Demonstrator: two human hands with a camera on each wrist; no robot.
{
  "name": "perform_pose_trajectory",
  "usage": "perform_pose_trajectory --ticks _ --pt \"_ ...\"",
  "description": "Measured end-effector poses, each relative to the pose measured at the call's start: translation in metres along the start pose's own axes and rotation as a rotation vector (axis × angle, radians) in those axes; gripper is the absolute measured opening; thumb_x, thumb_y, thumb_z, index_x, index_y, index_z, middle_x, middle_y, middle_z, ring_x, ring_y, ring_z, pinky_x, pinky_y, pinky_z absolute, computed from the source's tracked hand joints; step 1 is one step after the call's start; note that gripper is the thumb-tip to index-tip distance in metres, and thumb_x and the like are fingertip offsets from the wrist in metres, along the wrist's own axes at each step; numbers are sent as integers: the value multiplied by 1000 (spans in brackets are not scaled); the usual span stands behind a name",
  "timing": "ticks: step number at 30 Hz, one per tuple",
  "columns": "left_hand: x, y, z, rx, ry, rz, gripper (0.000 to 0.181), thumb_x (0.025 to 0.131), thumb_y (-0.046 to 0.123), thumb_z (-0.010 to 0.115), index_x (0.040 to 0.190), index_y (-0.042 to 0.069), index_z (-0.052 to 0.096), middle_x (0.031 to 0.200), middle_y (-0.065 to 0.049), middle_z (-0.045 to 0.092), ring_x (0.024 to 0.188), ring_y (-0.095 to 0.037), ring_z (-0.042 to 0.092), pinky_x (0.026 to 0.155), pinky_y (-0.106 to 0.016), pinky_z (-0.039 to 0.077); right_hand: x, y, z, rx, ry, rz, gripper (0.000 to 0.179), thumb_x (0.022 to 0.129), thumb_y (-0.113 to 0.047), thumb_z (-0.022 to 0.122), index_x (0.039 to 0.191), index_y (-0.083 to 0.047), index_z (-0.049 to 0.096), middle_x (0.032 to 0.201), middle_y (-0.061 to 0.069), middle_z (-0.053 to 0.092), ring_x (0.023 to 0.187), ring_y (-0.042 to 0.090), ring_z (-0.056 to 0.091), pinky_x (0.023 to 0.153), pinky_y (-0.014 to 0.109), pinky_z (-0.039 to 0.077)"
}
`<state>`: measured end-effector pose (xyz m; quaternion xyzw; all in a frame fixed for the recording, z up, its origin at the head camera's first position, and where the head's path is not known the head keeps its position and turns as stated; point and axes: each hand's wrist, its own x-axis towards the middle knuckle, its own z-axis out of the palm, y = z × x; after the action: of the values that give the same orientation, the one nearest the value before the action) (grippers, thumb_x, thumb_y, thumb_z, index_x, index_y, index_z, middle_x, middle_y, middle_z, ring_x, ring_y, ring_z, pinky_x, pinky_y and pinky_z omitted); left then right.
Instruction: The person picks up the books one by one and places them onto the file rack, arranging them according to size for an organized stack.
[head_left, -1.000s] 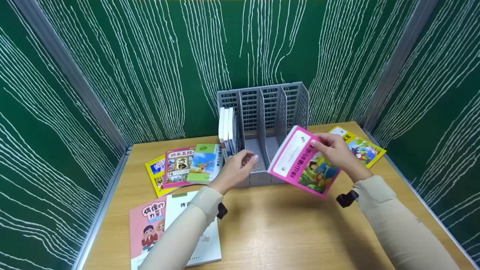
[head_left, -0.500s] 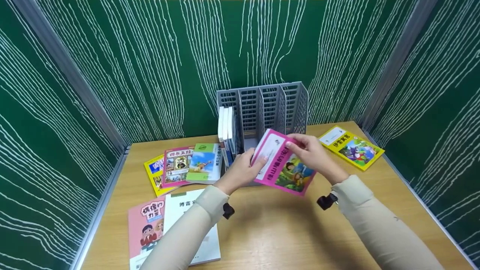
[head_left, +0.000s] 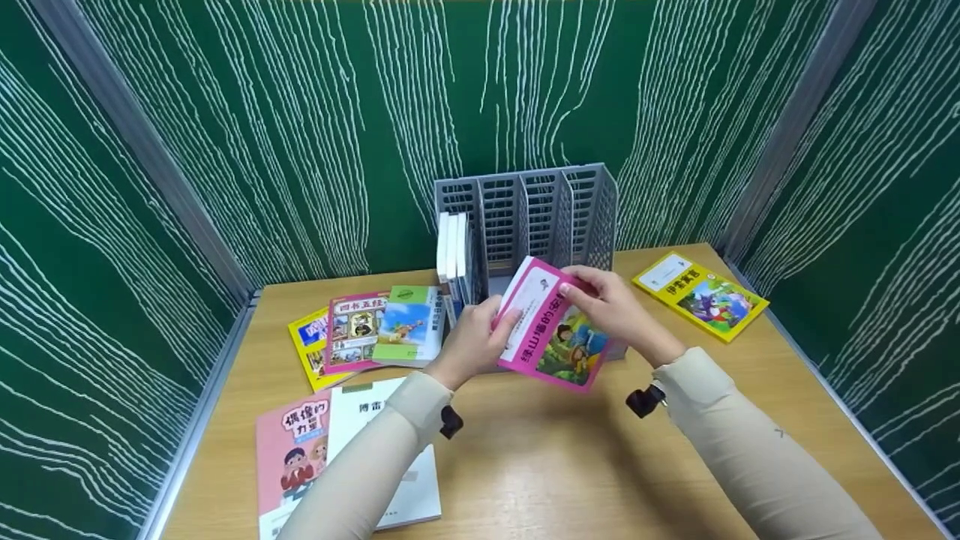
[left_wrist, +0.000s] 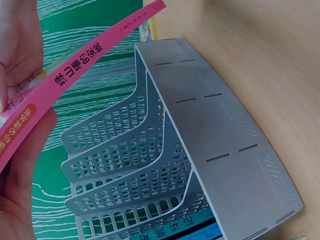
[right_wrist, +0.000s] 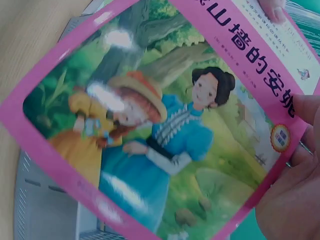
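Both hands hold a pink-bordered book (head_left: 559, 330) tilted in the air before the grey file rack (head_left: 546, 217). My left hand (head_left: 474, 339) pinches its left edge, thumb on the cover. At the upper right edge my right hand (head_left: 616, 306) grips it, thumb on top. In the left wrist view the pink spine (left_wrist: 82, 62) crosses in front of the rack's dividers. The right wrist view shows the cover picture (right_wrist: 150, 120) of two figures in a garden. Several white-edged books (head_left: 453, 251) stand upright in the rack's leftmost compartment.
A yellow book (head_left: 705, 296) lies at the right of the wooden table (head_left: 540, 480). Left of the rack are overlapping green (head_left: 409, 326), pink comic-style (head_left: 352, 330) and yellow books (head_left: 306, 345). Nearer lie a pink book (head_left: 289, 457) and a white book (head_left: 416, 480), partly under the left forearm.
The right hand has brought the pink-bordered book leftward, off the view of the yellow book. The left hand, free a second ago, has taken hold of its left edge.
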<state>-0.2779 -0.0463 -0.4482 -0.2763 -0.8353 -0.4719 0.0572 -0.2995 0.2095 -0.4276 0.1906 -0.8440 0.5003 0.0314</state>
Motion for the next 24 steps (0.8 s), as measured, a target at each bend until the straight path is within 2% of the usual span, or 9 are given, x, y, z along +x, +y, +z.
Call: perform_pose_trajectory --ticks 3,7,9,11,14,18,22,24 --pt "1 1 -5 -22 14 8 26 115 24 54 116 2 67 103 -15 80 82 -19 80 66 -24 64 3 1 -3 3 8 -9 35 113 -22 60 144 -6 67 131 18 74 109 25 72 90 23 59" --pt "4 2 -15 -38 69 32 24 115 21 54 116 0 66 106 -17 81 86 -25 82 67 -26 66 5 5 -9 6 67 7 41 114 -24 59 151 -9 62 139 17 70 114 27 68 93 23 58" --pt "5 1 -19 -26 104 40 23 115 20 54 114 0 65 106 -18 81 86 -26 83 66 -26 66 4 8 -12 1 118 8 41 115 -24 56 152 -8 61 142 18 68 117 28 65 99 29 56" --pt "6 0 -24 -3 141 47 23 115 19 54 112 -1 65 104 -18 81 85 -27 83 65 -26 66 4 13 -14 3 170 2 41 115 -23 55 151 -5 61 147 19 66 125 30 63 111 40 54" --pt "6 -2 -30 51 198 44 23 114 20 55 110 0 66 98 -16 81 79 -25 82 61 -25 64 4 23 -16 14 224 5 43 116 -23 52 153 -2 58 157 20 59 144 35 54 128 53 39" --pt "7 -3 -36 139 289 49 23 114 20 56 106 0 65 86 -14 78 67 -20 77 53 -24 58 4 39 -15 18 225 38 47 116 -22 51 158 0 51 165 22 50 156 40 44 133 58 30" --pt "9 -2 -38 199 368 36 24 114 19 55 103 0 63 76 -14 71 58 -17 66 48 -22 47 4 56 -10 -19 199 65 47 115 -17 52 158 3 49 165 26 48 157 44 42 133 59 30" --pt "10 0 -39 218 387 19 23 114 19 54 105 0 63 79 -13 71 58 -16 65 47 -22 47 3 65 -6 -57 176 84 46 115 -15 52 157 4 50 165 27 48 157 45 42 133 60 29"
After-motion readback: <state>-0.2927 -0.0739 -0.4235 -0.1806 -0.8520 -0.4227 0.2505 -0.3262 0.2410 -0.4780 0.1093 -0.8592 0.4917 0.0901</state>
